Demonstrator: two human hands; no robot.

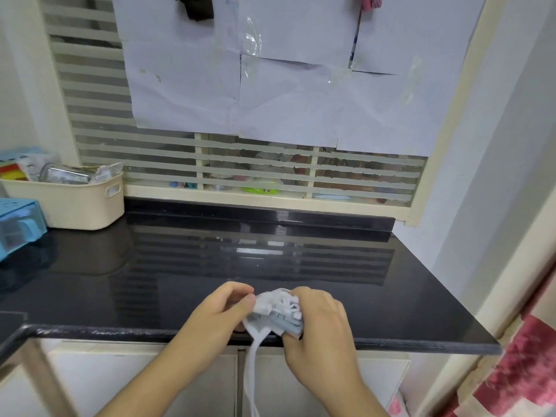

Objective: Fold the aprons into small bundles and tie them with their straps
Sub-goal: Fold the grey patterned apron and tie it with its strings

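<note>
A small white and pale blue apron bundle [275, 311] is held just above the front edge of the black countertop [210, 266]. My left hand [222, 308] pinches its left side with thumb and curled fingers. My right hand [319, 320] grips the right side, fingers wrapped under the folded layers. A white strap [252, 371] hangs from the bundle's bottom, down past the counter edge in front of the cabinet doors.
A cream plastic basket [69, 206] with packets stands at the back left, a blue box [18, 227] beside it. Behind the counter is a striped glass window [240, 173] with paper sheets taped on. A red patterned curtain [517, 365] hangs at the right.
</note>
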